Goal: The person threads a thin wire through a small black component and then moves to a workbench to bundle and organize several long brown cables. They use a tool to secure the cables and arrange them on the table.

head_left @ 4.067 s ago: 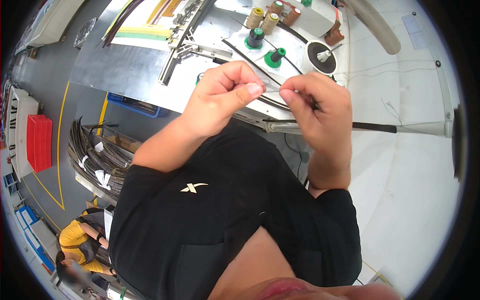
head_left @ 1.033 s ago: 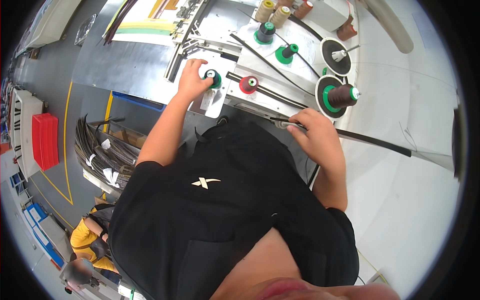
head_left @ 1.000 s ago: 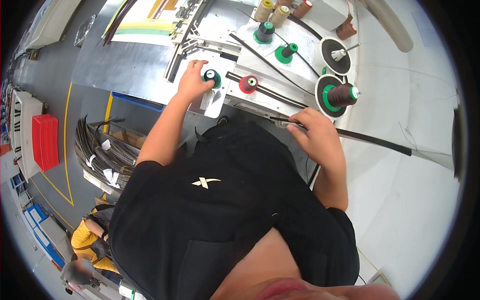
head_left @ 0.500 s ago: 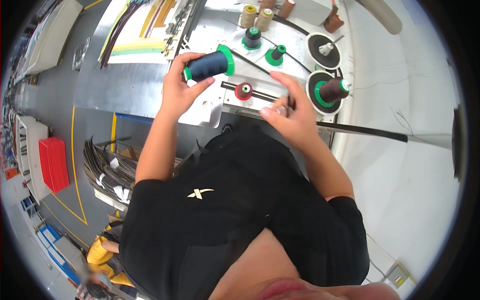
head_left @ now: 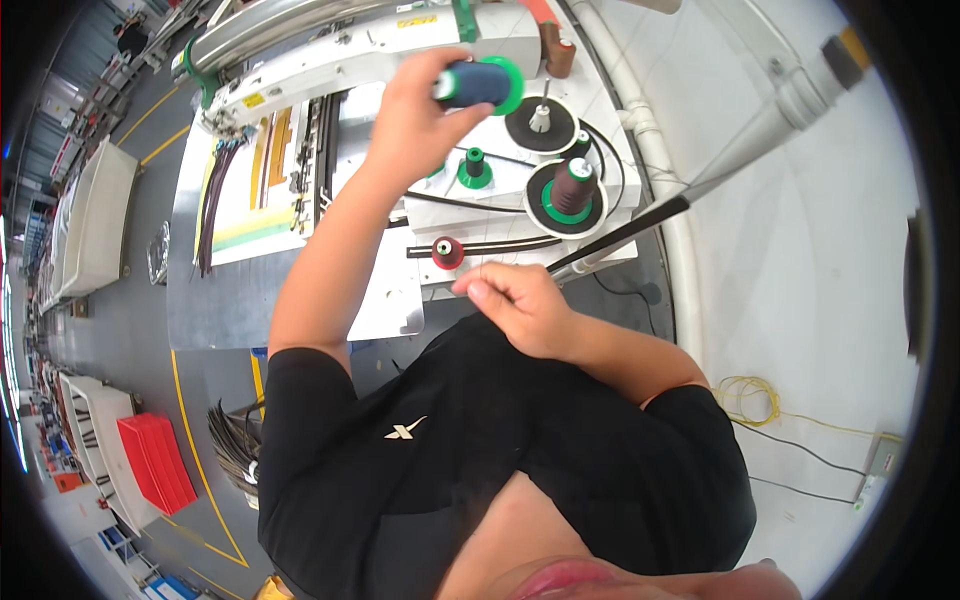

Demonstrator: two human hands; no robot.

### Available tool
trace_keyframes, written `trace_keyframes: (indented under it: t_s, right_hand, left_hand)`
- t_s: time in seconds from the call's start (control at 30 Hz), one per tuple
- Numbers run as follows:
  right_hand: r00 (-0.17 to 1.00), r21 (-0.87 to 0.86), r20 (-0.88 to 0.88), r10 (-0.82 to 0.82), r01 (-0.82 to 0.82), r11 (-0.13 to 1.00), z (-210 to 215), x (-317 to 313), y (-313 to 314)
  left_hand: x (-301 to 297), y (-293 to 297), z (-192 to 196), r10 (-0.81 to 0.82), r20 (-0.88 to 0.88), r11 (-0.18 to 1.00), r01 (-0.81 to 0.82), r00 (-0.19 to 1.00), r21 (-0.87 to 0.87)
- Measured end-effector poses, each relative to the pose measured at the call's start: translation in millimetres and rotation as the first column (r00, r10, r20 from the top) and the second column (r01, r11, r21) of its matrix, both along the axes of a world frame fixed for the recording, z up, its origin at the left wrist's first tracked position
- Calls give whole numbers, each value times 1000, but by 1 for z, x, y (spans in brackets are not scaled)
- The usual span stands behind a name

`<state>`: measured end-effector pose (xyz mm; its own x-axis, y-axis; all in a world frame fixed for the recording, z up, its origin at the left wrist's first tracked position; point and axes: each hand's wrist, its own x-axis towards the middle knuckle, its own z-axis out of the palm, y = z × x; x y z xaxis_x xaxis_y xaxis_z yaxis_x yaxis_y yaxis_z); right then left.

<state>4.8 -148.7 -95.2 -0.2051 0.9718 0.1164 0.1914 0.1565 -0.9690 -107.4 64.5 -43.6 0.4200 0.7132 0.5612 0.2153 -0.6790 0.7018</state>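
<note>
Raised over the far part of the worktable, my left hand point(head_left: 415, 110) is wrapped round a thread spool point(head_left: 475, 86) wound in dark blue, with a green flange. My right hand point(head_left: 525, 305) is near my chest, its fingers curled together in a pinch; whatever they hold, if anything, is too small to make out. Just beyond it a small red-based spool point(head_left: 447, 253) sits at the table's front. Farther back is a green cone spool point(head_left: 475, 170). A dark brown spool point(head_left: 572, 192) stands on a round thread stand point(head_left: 540, 218), beside a second stand with a bare spindle point(head_left: 541, 122).
A long white machine point(head_left: 370, 60) with a metal roller spans the back of the table. A grey pole point(head_left: 740, 150) slants across the right, near a white pipe point(head_left: 685, 300). Dark strips point(head_left: 222, 200) lie on the table's left. A red crate point(head_left: 157, 462) is on the left.
My left hand has lifted the blue spool up and away toward the back right. My right hand has come down and closer, its spread fingers now curled. The view has tilted up, showing the machine.
</note>
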Motion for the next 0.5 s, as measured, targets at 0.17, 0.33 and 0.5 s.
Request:
trace_keyframes:
  t_s: [0.17,0.33,0.5]
  right_hand:
    - [983,61,181,4,-16,998,1,18,-22]
    - [969,-23,242,-50,57,998,12,38,-38]
    - [954,36,287,-91,84,996,10,52,-53]
  left_hand:
    - [87,26,-3,-66,-166,995,77,984,58]
    - [115,39,-39,-79,-358,994,101,930,43]
    - [118,33,-50,-120,-346,992,101,931,-73]
